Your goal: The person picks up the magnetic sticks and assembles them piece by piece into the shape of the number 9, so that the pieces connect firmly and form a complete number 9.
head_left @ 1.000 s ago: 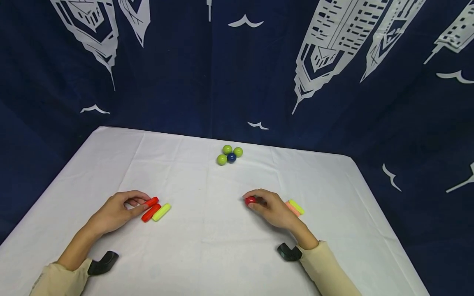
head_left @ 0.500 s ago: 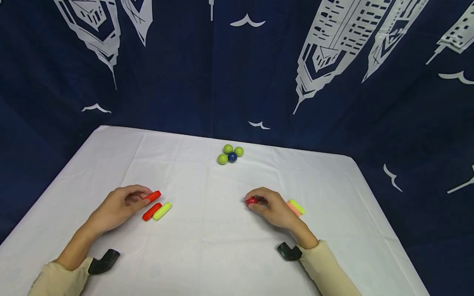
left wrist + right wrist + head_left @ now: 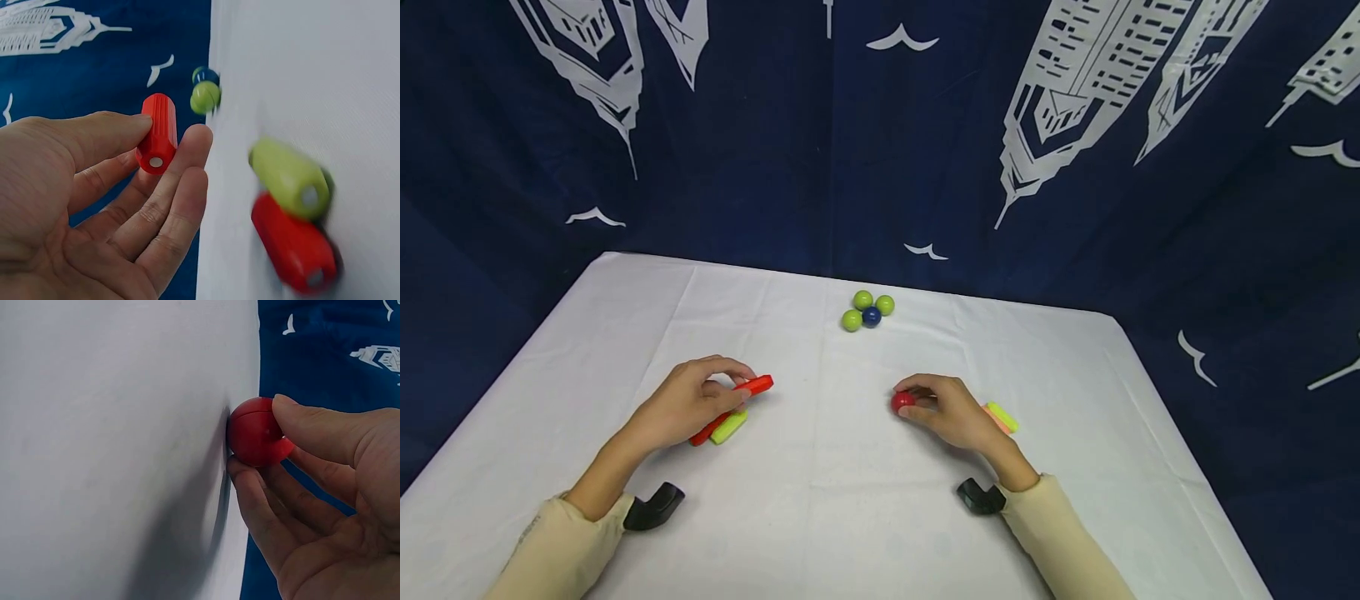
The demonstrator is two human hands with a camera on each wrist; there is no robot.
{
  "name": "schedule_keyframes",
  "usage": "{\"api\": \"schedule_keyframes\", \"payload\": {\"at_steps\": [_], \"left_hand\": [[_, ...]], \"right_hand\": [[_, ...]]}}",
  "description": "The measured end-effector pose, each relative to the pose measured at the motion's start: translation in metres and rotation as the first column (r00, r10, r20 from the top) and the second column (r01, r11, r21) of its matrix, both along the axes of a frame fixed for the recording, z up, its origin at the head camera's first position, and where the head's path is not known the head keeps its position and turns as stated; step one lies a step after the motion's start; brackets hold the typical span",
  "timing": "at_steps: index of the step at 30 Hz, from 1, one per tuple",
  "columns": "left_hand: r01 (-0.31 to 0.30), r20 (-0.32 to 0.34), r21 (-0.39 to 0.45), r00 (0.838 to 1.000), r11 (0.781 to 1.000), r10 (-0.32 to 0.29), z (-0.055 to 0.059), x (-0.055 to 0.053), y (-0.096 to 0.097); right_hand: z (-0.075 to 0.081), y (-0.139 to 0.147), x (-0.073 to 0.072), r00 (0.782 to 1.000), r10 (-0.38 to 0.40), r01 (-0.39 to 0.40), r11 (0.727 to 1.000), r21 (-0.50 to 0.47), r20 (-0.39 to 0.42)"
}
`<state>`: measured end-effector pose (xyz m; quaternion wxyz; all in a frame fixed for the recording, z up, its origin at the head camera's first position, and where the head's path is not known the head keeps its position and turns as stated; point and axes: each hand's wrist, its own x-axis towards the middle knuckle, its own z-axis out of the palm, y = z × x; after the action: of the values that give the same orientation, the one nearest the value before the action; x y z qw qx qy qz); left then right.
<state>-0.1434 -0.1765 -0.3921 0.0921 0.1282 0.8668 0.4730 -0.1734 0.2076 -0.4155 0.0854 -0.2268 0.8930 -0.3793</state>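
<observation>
My left hand [image 3: 688,402] pinches a ridged red rod [image 3: 161,125] between thumb and fingers, raised above the table. A silver dot shows at the rod's end in the left wrist view. Below this hand lie another red rod [image 3: 294,247] and a yellow-green rod [image 3: 290,178], side by side on the cloth. My right hand [image 3: 953,410] holds a glossy red ball [image 3: 253,434] between thumb and fingertips, at or just above the cloth; I cannot tell whether it touches. Behind that hand, partly hidden, lie a yellow rod [image 3: 1003,416] and an orange-pink rod [image 3: 998,419].
Toward the table's far edge, a dark blue ball [image 3: 871,317] sits clustered with several green balls [image 3: 852,320]. White cloth covers the table [image 3: 820,500]. A navy curtain [image 3: 760,167] with white prints hangs behind it.
My left hand has lifted the red rod off the other two and carried it right and farther from me. The right hand with the red ball has shifted only slightly.
</observation>
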Motion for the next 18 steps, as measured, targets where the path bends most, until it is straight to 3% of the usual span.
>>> {"api": "schedule_keyframes", "payload": {"at_steps": [6, 18], "left_hand": [[0.076, -0.049, 0.043, 0.996, 0.996, -0.074, -0.003, -0.011, 0.025], [0.130, -0.013, 0.058, 0.992, 0.990, -0.129, -0.014, -0.021, 0.075]], "right_hand": [[-0.003, -0.003, 0.000, 1.000, -0.016, 0.016, 1.000, -0.020, 0.008], [-0.003, -0.003, 0.000, 1.000, -0.009, 0.010, 1.000, -0.029, 0.029]]}}
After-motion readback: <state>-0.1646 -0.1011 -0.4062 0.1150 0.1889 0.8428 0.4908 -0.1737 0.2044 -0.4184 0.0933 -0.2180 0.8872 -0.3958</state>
